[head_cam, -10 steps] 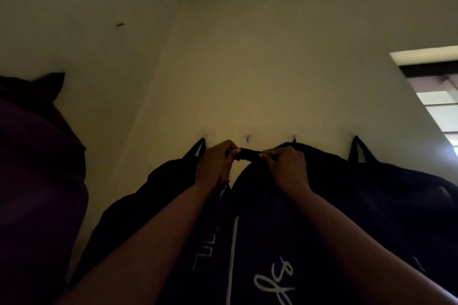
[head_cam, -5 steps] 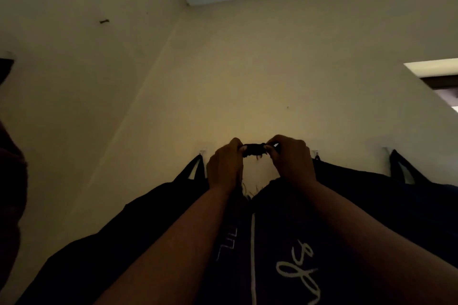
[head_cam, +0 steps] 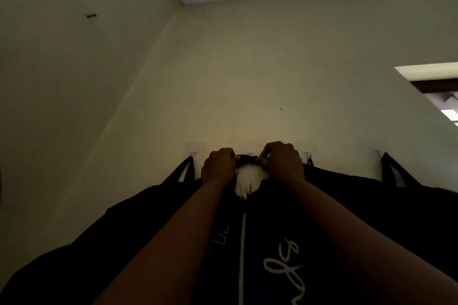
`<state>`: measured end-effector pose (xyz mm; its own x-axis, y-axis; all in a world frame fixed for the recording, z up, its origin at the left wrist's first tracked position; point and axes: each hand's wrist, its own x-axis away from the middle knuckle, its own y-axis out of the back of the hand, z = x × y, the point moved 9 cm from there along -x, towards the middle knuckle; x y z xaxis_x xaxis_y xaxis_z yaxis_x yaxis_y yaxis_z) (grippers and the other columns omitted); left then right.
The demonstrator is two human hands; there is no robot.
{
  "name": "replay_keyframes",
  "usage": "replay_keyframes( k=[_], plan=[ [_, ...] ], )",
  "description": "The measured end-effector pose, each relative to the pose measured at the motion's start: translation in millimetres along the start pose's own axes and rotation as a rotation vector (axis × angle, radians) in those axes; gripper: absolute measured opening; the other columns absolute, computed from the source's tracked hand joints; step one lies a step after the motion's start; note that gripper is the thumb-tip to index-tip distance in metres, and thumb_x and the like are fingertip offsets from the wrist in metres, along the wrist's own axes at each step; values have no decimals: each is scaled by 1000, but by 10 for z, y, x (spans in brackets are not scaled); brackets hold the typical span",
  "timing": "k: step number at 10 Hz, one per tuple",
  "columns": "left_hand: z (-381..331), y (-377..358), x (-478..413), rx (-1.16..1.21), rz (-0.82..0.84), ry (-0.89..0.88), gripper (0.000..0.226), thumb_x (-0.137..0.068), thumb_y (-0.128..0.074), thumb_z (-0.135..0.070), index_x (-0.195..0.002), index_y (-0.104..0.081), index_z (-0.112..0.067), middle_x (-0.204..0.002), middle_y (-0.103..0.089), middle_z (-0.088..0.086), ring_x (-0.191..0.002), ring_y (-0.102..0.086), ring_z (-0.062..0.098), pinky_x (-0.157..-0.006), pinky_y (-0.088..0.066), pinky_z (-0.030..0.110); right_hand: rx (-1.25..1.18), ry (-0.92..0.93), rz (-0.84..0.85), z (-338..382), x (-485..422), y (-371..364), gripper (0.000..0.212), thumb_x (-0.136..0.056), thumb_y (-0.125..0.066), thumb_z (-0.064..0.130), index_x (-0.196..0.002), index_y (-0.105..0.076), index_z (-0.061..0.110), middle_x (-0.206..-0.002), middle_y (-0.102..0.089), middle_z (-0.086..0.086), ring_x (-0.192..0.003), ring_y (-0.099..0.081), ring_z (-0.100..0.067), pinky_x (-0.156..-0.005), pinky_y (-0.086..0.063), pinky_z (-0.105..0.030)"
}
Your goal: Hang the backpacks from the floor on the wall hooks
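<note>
We are at the hanging step itself: both hands hold the top loop point(head_cam: 245, 159) of the middle backpack point(head_cam: 260, 242) up against the wall point(head_cam: 247, 82), level with the row of hooks. Our left hand point(head_cam: 218, 167) pinches the loop's left end and our right hand point(head_cam: 282, 163) its right end, fingers curled tight on the strap with no gap showing, so the loop is stretched flat between them. The hook meant for it sits just behind the strap; we cannot tell whether the loop has caught on it yet. Next, we judge, the loop has to drop over the hook's tip before either hand lets go, easing the bag's weight on slowly. Neighbouring bags already hang: one from the left hook point(head_cam: 191, 153), one from the hook to the right point(head_cam: 308, 156), another at the far right point(head_cam: 389, 168). Compared with a second ago, the loop has risen from below hook height to level with the hooks, and the view has tilted upward
</note>
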<state>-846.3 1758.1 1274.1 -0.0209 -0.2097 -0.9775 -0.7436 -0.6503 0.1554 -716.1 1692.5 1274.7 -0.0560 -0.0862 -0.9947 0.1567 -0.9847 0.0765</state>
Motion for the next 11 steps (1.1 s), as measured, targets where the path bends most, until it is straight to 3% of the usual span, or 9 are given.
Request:
replay_keyframes(
  k=[1,3,4,5,7,8,9,10,11],
  plan=[
    [-49,-32,88,-27,93,-28,38,-96,-44,-29,-110,-64,0,-116,-63,23,-111,-55,35,-86,-46,38,9,9,24,28,106,7,25,-86,-61,30,-96,-67,8,-107,-67,-17,-101,-59,-32,-77,-46,-33],
    [-201,155,299,-42,185,-18,37,-94,-49,-26,-109,-67,2,-113,-67,23,-109,-59,35,-89,-48,36,-88,3,139,109,366,70,33,-95,-48,28,-116,-63,8,-119,-65,-14,-111,-57,-31,-88,-45,-34],
    [-307,315,522,-39,264,2,40,-95,-46,-28,-115,-62,3,-123,-62,22,-114,-57,33,-90,-44,33,-254,-51,222,171,534,167,39,-97,-41,32,-119,-60,7,-126,-61,-15,-115,-55,-29,-92,-42,-31],
    [-399,539,817,79,249,69,28,-96,-44,-30,-97,-58,-5,-120,-61,20,-109,-56,26,-69,-41,22,-458,-118,238,238,815,375,42,-98,-37,33,-118,-60,4,-125,-61,-16,-115,-55,-28,-89,-42,-28],
    [-636,905,1689,364,208,275,43,-95,-44,-39,-129,-54,-16,-136,-53,6,-123,-50,21,-92,-33,21,-670,-259,267,195,1545,918,36,-97,-39,29,-113,-62,7,-115,-65,-11,-108,-57,-26,-83,-42,-28],
    [-711,998,2119,482,178,372,32,-95,-44,-38,-115,-62,-21,-120,-60,4,-111,-54,18,-86,-40,24,-730,-308,305,219,1890,1151,39,-97,-37,33,-103,-64,6,-99,-68,-8,-97,-61,-26,-75,-42,-29],
    [-777,1107,2563,556,170,512,37,-96,-42,-39,-122,-59,-19,-119,-59,1,-112,-55,20,-93,-43,28,-811,-375,415,258,2223,1299,37,-96,-37,41,-97,-63,15,-94,-65,-2,-90,-59,-20,-64,-40,-25],
    [-861,1244,2966,575,187,637,45,-95,-42,-40,-131,-52,-15,-137,-53,8,-124,-50,25,-106,-38,34,-857,-459,493,338,2525,1640,41,-95,-38,44,-109,-61,14,-103,-66,-2,-95,-61,-21,-63,-49,-25],
    [-1019,1408,3269,588,202,723,50,-96,-39,-40,-138,-43,-14,-147,-42,9,-134,-41,26,-110,-31,35,-881,-544,505,386,2785,1997,49,-96,-37,43,-117,-54,2,-123,-61,-20,-113,-57,-34,-96,-46,-43]
  ],
)
